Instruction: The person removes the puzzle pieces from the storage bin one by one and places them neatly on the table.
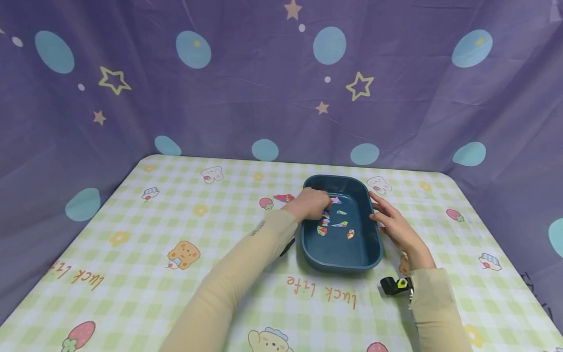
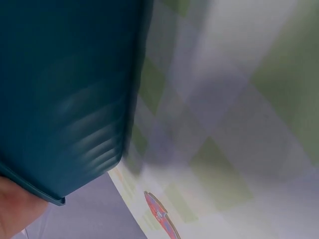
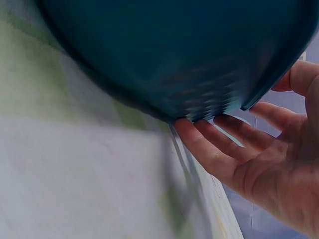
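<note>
A dark teal plastic basin [image 1: 338,256] stands on the table, with several small, flat, colourful irregular pieces [image 1: 340,224] scattered on its floor. My left hand [image 1: 313,203] reaches over the basin's left rim with bent fingers pointing down inside, near a pink piece [image 1: 335,200]. Its fingertips are hidden, so whether they pinch a piece does not show. My right hand [image 1: 398,227] holds the right side of the basin, thumb at the rim and fingers [image 3: 214,149] against the outer wall. Outside the basin, beyond the left wrist, lies a flat red patterned piece [image 1: 284,197].
A green-and-white checked cloth [image 1: 145,283] with printed bears, strawberries and words covers the table. A purple curtain [image 1: 264,98] with stars and blue spots hangs behind and at both sides. A black wrist device [image 1: 395,285] sits by the right sleeve.
</note>
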{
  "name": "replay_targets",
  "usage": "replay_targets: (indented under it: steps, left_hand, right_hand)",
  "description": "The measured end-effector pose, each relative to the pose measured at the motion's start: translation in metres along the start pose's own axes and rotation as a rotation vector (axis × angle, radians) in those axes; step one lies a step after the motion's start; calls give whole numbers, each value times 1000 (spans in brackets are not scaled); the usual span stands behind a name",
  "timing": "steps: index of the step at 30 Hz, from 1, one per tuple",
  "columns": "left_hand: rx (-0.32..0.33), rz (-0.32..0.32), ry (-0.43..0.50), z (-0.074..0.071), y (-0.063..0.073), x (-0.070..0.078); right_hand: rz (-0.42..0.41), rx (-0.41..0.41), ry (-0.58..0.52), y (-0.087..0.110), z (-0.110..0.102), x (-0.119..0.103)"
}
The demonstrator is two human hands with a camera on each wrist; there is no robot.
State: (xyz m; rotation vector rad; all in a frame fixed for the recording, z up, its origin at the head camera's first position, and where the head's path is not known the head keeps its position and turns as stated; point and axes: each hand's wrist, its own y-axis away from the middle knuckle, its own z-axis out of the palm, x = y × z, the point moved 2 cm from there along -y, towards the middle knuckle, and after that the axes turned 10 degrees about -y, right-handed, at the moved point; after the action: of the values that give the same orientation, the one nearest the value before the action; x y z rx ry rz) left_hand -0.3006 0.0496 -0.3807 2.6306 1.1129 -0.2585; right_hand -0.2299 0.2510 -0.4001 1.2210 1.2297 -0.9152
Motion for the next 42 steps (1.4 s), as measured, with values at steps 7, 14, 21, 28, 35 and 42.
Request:
replay_targets:
  steps: [7,14,21,28,35,42]
  left_hand:
    - [10,4,-10,0,-1,1]
    - [18,2,3,-2,1,0]
    - [11,6,-5,-2,1,0]
    - [18,8,-23,-1,1,0]
    - [7,4,-1,1,-1,1]
    - [31,10,3,0,-2,-1]
  right_hand:
    - [6,11,2,-1,0,2]
    - [4,15,0,0,1,1]
    - [5,14,-12,-2,1,3]
    - [-2,16,-19,-4,0,4]
    - [11,20,-20,-3,1,5]
    - [2,25,-11,-3,1,4]
